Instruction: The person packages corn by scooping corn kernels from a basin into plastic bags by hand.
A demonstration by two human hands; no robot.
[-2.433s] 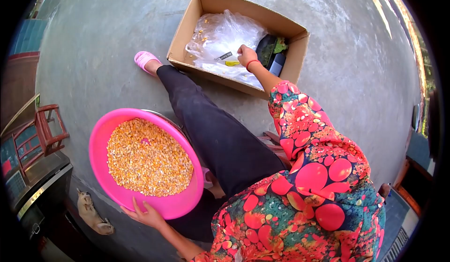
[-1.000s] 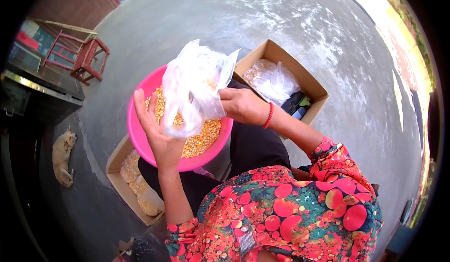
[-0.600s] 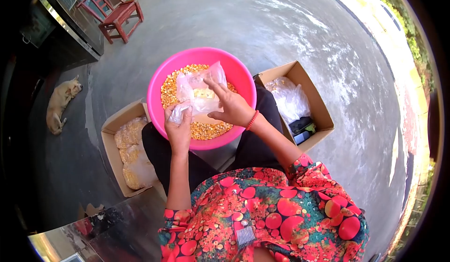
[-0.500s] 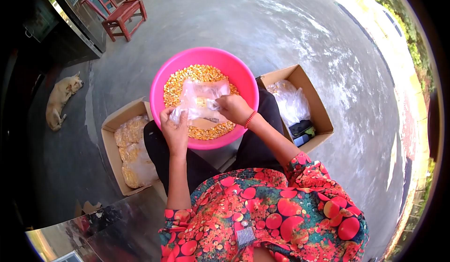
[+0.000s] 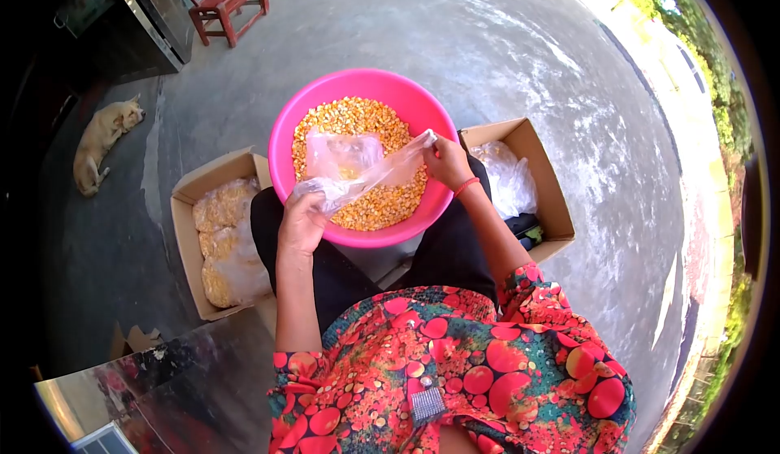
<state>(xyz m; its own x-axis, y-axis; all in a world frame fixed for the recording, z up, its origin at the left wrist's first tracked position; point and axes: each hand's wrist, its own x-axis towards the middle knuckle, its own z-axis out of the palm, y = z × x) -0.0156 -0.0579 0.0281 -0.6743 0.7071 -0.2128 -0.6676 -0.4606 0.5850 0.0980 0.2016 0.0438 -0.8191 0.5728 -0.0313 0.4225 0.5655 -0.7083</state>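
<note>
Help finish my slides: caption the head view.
Left hand and right hand hold a plastic bag over a basin of corn.

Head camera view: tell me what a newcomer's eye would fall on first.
Probably the bright pink basin of yellow corn kernels near the middle, with a clear plastic bag stretched over it between the left hand and right hand. Next might come the red-patterned shirt at the bottom, then the tan dog lying at the left.
</note>
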